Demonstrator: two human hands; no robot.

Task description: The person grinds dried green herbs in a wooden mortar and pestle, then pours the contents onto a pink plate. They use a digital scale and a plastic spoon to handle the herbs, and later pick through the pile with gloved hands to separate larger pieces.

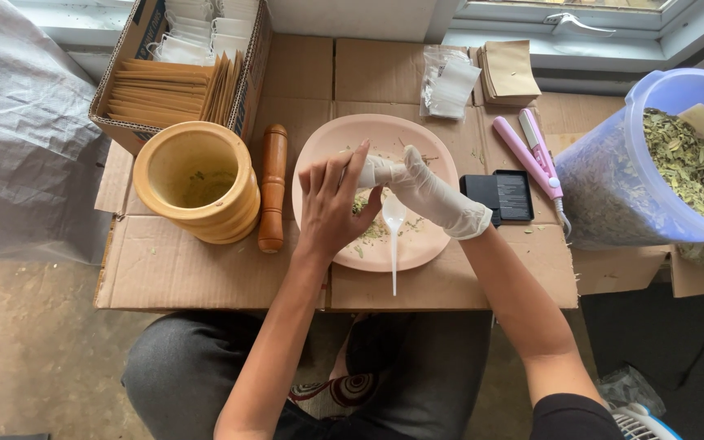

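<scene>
- At the far left, a wooden mortar (197, 179) is standing on the cardboard bench (205, 269), with a wooden pestle (273, 187) lying just beside it. The pestle is round, so I think a bump from the left forearm could be sending it rolling off the bench.
- The bare left hand (332, 204) is hovering over the pink plate (385, 134), and its fingers (344, 167) are closing around the end of a small white sachet (368, 171). If this grip is slipping, the sachet may be tipping and dropping its content.
- A white plastic spoon (393, 228) is resting on the plate among dried leaf crumbs (372, 232), its handle reaching over the rim. A wrist could be catching the handle and flipping crumbs on the bench.
- The gloved right hand (433, 195) is pinching the other end of the same sachet, fingers closed on it. The thin sachet may be tearing if both hands are pulling apart.
- At the far right, a blue tub (613, 187) of dried leaves is leaning, tilted, near the right elbow, which could be pushing it over.
</scene>
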